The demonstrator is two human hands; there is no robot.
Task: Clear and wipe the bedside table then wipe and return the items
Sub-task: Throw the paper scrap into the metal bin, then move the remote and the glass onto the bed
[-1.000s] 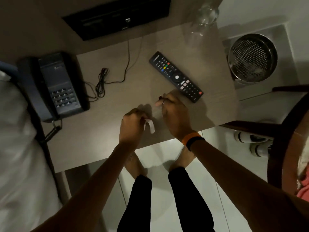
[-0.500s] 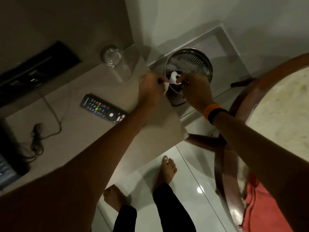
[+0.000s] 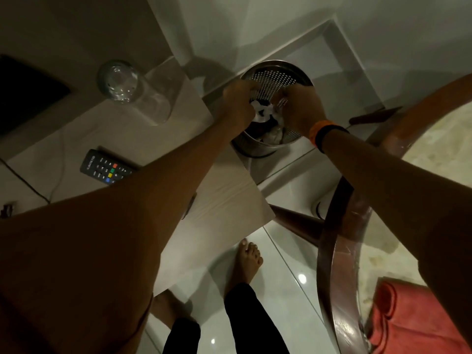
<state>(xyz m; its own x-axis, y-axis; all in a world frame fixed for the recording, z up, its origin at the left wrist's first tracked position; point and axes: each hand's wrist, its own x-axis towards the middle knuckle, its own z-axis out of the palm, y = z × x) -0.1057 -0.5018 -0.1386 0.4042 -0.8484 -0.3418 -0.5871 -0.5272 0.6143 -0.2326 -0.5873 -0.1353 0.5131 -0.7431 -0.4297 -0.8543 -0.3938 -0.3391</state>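
Note:
Both my hands reach over a perforated metal bin [image 3: 278, 74] that stands on the floor to the right of the bedside table [image 3: 224, 200]. A small white paper scrap [image 3: 261, 111] hangs between them above the bin's mouth. My left hand [image 3: 237, 103] pinches its left side and my right hand [image 3: 300, 108], with an orange and black wristband, pinches its right side. More crumpled white paper lies inside the bin. On the table, a black remote [image 3: 106, 169] is partly hidden by my left forearm, and a clear glass [image 3: 132, 94] stands at the back.
A black cable [image 3: 33, 191] runs across the table's left part. A round wood-rimmed table [image 3: 329, 251] fills the right side, with a red cloth [image 3: 413, 320] on it. My bare feet stand on glossy white floor tiles [image 3: 288, 282] below.
Both hands have lifted the paper scrap from the table's front edge and carried it right, over the bin. My view swung right; the phone has left the frame.

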